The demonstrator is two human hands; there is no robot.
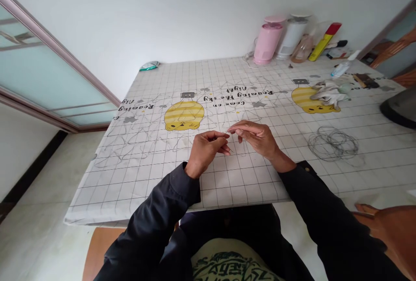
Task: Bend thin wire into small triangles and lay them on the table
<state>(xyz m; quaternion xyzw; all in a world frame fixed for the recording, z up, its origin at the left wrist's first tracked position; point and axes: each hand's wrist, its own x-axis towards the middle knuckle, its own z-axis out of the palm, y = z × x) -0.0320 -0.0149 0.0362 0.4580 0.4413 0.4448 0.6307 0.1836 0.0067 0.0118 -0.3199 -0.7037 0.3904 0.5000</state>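
1. The left hand (205, 147) pinches a thin strand (226, 132), long axis roughly left-right.
2. The right hand (260, 138), fingers extended, is at its right end; grip unclear.
3. Coiled cord (333, 144) lies right on the tabletop (243, 185).

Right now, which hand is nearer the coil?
Right. The right hand is left of the coil, not touching it; the left hand is farther left, on the far side of the right hand from it.

— The light?
— Soft, even light covers the wall (195, 12) and tablecloth (156, 185), its source unseen.
— And the picture?
— Wide-angle stretch skews the edges; thin string (333, 158) appears faint and soft.
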